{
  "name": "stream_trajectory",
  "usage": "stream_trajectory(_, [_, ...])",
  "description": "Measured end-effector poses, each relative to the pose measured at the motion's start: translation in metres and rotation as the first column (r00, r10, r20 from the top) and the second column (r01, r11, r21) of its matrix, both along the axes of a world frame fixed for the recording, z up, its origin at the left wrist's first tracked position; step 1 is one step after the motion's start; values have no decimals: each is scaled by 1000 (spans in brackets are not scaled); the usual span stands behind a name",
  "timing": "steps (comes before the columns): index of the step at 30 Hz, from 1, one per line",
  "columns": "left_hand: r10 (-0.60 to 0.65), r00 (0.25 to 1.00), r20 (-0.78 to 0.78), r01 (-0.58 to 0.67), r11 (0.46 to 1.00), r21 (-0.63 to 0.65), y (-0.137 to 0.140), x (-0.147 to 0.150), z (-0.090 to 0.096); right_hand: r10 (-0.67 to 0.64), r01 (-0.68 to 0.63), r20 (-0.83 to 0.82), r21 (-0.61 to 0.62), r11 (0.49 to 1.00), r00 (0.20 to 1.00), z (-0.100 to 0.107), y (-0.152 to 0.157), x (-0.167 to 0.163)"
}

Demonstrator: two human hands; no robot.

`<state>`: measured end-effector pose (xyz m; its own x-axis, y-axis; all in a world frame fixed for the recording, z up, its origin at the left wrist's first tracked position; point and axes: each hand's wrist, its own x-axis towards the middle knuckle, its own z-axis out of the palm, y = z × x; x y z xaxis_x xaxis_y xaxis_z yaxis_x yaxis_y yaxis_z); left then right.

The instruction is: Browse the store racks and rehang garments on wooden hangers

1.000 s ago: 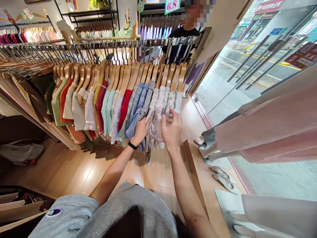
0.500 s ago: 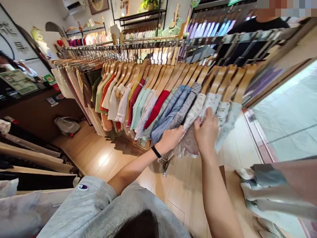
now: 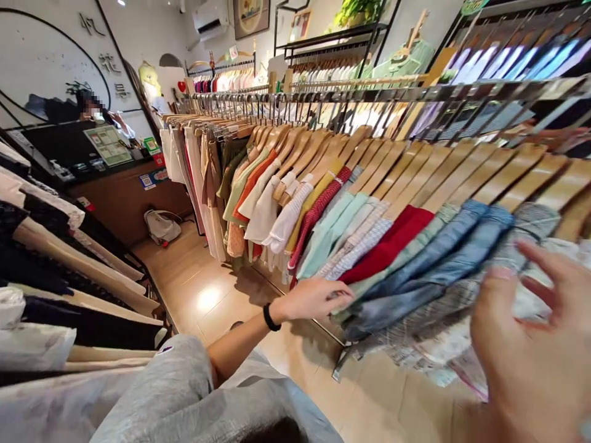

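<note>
Several garments hang close together on wooden hangers (image 3: 434, 175) along a metal rail (image 3: 415, 92). My left hand (image 3: 307, 300), with a black band on the wrist, is closed at the lower edge of a pale green garment (image 3: 406, 252), just below a red garment (image 3: 388, 243). At the right edge, blurred and close to the camera, my right hand (image 3: 535, 332) has its thumb and fingers apart. It is nearest to a grey garment (image 3: 530, 224) and pale patterned ones, beside two blue denim-like garments (image 3: 480, 246). Whether its fingertips touch cloth is unclear.
Another rack of dark and beige clothes (image 3: 92, 314) stands close on my left. A pale backpack (image 3: 161, 227) lies on the wooden floor (image 3: 194, 289) by the counter (image 3: 115, 215), behind which a person (image 3: 96, 114) is. The rack's metal foot (image 3: 339, 363) sticks out below the garments.
My view has turned left and come closer to the rack. My left hand has moved from the patterned garments to the pale green one. My right hand has let go of the floral garments.
</note>
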<state>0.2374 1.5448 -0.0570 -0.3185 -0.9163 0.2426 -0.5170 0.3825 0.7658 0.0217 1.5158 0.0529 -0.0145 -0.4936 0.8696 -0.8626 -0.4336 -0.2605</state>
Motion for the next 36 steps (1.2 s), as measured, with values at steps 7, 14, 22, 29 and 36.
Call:
stream_trajectory(7, [394, 853, -342, -434, 900, -48, -40, 146, 24, 253, -234, -145, 136, 963, 957, 18, -114, 164])
stream_trajectory(14, [85, 970, -226, -170, 905, -390, -153, 204, 67, 170, -54, -269, 391, 919, 948, 16, -219, 218])
stream_trajectory(22, [9, 988, 153, 69, 865, -497, -213, 240, 48, 111, 78, -376, 454, 887, 920, 19, -216, 188])
stream_trajectory(29, [22, 987, 161, 71, 833, -548, -215, 263, 48, 113, 127, -416, 508, 852, 902, 30, -200, 191])
stream_trajectory(36, [-48, 997, 60, 73, 833, -548, -220, 285, 55, 84, 105, -369, 464, 879, 926, 23, -203, 190])
